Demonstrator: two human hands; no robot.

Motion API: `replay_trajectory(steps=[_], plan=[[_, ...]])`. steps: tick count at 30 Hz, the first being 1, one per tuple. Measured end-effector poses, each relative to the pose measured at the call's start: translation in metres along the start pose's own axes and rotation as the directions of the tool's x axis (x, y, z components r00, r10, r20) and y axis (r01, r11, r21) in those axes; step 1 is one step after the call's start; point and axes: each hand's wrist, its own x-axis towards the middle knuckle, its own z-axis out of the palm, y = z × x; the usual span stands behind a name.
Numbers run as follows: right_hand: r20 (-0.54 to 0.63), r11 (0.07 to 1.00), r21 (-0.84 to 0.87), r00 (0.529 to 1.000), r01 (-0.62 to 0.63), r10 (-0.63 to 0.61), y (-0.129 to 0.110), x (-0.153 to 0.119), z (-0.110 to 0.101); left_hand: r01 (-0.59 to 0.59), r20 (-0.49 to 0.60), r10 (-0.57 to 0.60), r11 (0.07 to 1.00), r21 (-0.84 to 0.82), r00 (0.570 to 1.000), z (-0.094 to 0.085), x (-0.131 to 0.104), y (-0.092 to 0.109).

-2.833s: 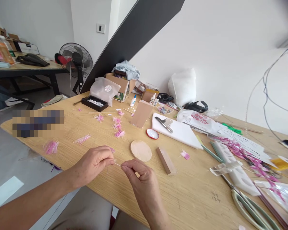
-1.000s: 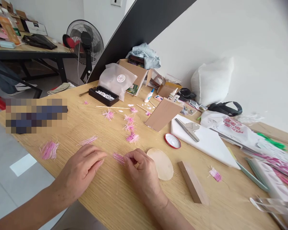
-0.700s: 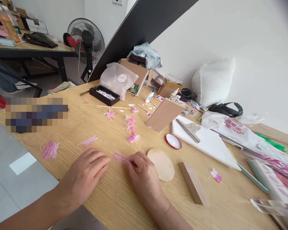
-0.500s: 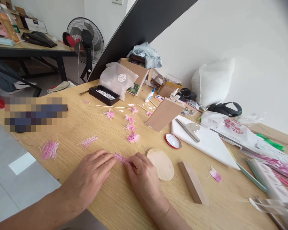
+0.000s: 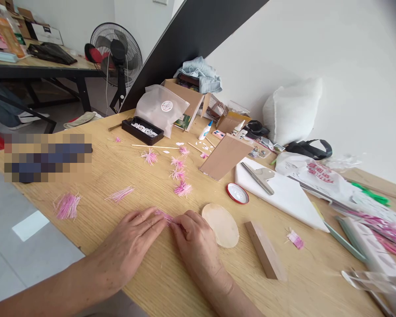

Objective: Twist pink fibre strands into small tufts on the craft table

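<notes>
A small bundle of pink threads (image 5: 164,215) lies on the wooden table between my hands. My right hand (image 5: 198,242) is closed, its thumb and forefinger pinching the bundle's right end. My left hand (image 5: 127,244) lies with its fingers stretched out together, the tips over the bundle's left part. Beyond my left hand rest a loose sheaf of pink strands (image 5: 120,193) and a thicker pink tuft (image 5: 67,206). Several fluffy pink flowers (image 5: 182,188) stand in a rough row farther back. What lies beneath my left fingertips is hidden.
Right of my right hand are a round wooden disc (image 5: 220,225), a wood block (image 5: 265,251) and a red-rimmed lid (image 5: 237,193). Behind them stand a tilted board (image 5: 227,156), a glue bottle (image 5: 205,130) and a black tray (image 5: 141,131). A fan (image 5: 118,53) stands beyond.
My left hand's fingers have slid slightly to the right across the bundle, closer to my right hand. My right hand keeps its pinch in nearly the same place.
</notes>
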Motion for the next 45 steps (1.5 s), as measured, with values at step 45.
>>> replay_trajectory(steps=[45], plan=[[0.116, 0.960, -0.193, 0.977, 0.200, -0.180, 0.008, -0.020, -0.012, 0.120, -0.031, -0.133, 0.953, -0.279, 0.991, -0.014, -0.005, -0.013]])
